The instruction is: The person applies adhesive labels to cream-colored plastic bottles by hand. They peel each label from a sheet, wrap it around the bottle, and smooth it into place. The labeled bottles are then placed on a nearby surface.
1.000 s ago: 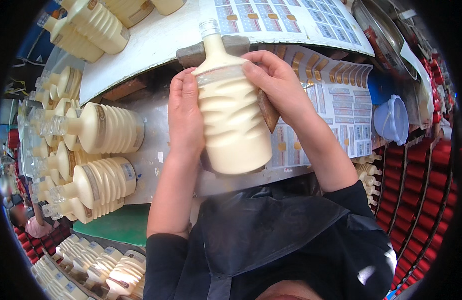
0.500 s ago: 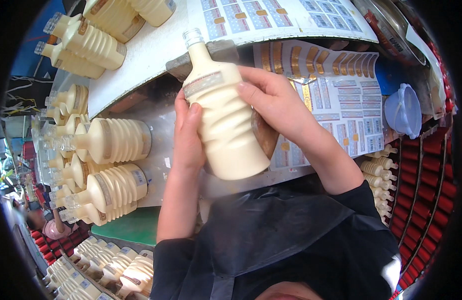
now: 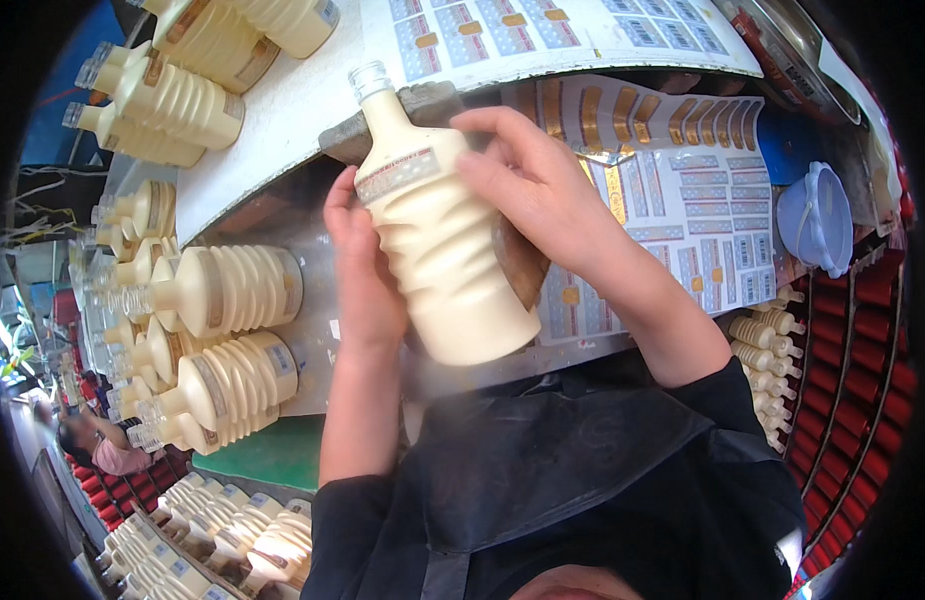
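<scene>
A cream-coloured, ridged bottle (image 3: 452, 270) with a clear threaded neck lies tilted before me, neck away and slightly left. Across its shoulder runs a narrow silvery label (image 3: 407, 175). My left hand (image 3: 364, 265) grips the bottle's left side, some of its fingers hidden behind it. My right hand (image 3: 532, 190) is at the right shoulder, its thumb on the surface near the label's end and its forefinger stretched toward the neck. Behind the neck sits a grey block (image 3: 422, 105), and a brown piece (image 3: 520, 262) shows under the bottle's right side.
Similar bottles (image 3: 240, 290) lie stacked at left, with more on the raised white board (image 3: 282, 120) and lower left. Label sheets (image 3: 717, 200) cover the right of the table. A pale blue bucket (image 3: 817, 220) stands far right. Another person (image 3: 107, 440) is at far left.
My left thumb has moved off the bottle's front to its left side. The right forefinger has lifted out toward the neck. The bottle has shifted slightly left.
</scene>
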Motion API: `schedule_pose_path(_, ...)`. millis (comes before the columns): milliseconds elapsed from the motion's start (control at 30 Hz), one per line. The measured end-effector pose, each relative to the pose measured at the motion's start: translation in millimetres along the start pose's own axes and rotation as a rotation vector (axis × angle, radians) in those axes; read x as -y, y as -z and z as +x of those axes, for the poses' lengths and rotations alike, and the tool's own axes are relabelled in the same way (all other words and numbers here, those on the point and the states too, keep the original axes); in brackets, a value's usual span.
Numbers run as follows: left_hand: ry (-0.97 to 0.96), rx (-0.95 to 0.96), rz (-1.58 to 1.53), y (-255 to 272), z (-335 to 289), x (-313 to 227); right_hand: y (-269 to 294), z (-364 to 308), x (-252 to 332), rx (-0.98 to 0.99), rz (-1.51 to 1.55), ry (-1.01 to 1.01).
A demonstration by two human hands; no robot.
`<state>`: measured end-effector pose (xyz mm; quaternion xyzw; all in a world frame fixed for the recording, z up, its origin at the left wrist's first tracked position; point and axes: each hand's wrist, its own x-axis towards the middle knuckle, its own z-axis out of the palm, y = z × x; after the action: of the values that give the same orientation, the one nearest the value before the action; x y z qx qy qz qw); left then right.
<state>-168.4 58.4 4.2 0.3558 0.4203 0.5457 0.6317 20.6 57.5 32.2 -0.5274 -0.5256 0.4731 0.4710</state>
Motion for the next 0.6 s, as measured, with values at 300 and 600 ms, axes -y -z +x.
schedule_pose_path(300,-0.002,0.013,-0.038,-1.8,13.5,-11.7,-9.9,9.9,16.2,-0.066,-0.183,-0.039)
schedule_pose_path(600,-0.021,-0.018,0.06,-1.2,14.9,-8.4,-8.9,11.2,2.1,-0.036,0.008,-0.058)
